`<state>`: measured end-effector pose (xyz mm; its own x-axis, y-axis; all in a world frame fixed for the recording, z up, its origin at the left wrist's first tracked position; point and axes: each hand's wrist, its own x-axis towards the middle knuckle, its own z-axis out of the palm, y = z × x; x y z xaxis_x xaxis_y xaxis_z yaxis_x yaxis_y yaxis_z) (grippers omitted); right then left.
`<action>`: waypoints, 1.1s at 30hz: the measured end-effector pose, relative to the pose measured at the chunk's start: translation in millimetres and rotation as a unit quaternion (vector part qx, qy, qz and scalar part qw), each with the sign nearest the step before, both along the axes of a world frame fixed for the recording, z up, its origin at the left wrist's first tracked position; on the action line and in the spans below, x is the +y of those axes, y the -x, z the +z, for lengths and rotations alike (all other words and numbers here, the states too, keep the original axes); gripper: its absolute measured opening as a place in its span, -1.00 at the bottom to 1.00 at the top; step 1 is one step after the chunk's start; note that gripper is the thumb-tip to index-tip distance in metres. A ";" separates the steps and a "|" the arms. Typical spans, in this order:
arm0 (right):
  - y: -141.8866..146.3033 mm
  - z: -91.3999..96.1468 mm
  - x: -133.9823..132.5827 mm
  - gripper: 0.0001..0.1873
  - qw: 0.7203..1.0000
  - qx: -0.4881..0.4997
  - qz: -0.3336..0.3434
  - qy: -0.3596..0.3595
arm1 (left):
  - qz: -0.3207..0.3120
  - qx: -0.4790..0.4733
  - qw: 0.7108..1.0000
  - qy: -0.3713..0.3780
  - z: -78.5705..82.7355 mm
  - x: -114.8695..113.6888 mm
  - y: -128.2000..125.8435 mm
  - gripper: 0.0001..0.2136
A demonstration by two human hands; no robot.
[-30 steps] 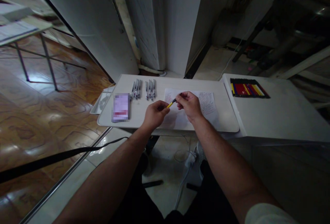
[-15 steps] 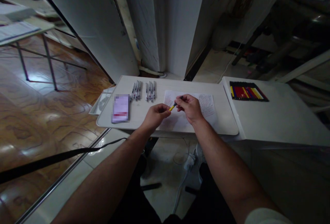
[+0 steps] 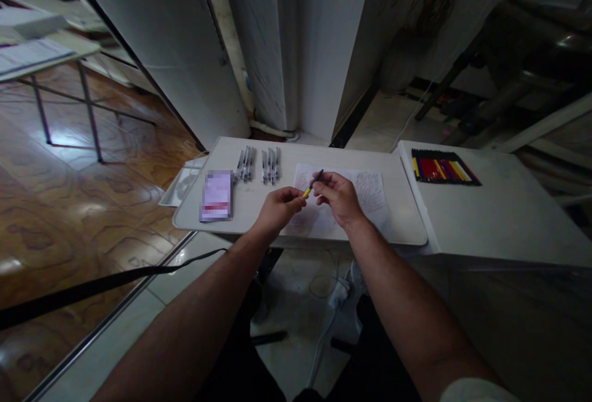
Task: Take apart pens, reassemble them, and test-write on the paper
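A pen with a yellow barrel and a black upper end (image 3: 318, 176) is held at a slant over the paper. My left hand (image 3: 280, 208) pinches its lower yellow end between thumb and fingers. My right hand (image 3: 338, 197) is closed about the pen's middle, with the black end sticking out above the fingertips. Beneath both hands lies a sheet of paper (image 3: 371, 190) covered with reddish and dark handwriting; the hands and forearms hide part of it.
Two groups of clear pens (image 3: 271, 165) lie left of the paper on the white table (image 3: 259, 150). A phone (image 3: 216, 195) with a blurred screen rests near the left edge. Black-capped, multicoloured pens (image 3: 444, 168) are lined up on the white surface (image 3: 490, 217) at right.
The right fingers have shifted slightly down the pen, so more of its black end shows. The left hand keeps its hold, nearly still.
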<state>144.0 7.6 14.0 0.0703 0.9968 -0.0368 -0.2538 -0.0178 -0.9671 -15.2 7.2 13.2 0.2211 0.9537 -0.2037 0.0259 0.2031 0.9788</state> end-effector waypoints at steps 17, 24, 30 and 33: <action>4.7 -4.3 0.4 -0.74 0.998 -0.051 -0.022 -0.007 | 0.010 0.014 0.997 -0.077 -12.4 2.7 1.3 -0.76; 2.1 -1.3 0.3 -0.70 1.000 -0.003 -0.018 0.023 | -0.004 0.007 1.000 -0.026 -2.4 -0.7 0.4 -0.82; -1.8 3.0 -0.8 -0.77 1.000 0.021 0.001 0.017 | -0.042 -0.025 0.998 0.029 2.1 -2.1 2.2 -0.78; -2.3 1.7 -0.3 -0.79 1.000 0.025 -0.005 0.010 | -0.051 -0.043 0.997 0.036 -1.6 -1.5 1.8 -0.75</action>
<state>146.3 7.3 15.8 0.0769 0.9952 -0.0605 -0.3029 -0.0345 -0.9524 -17.0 5.7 11.6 0.3359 0.9092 -0.2460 -0.0336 0.2725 0.9616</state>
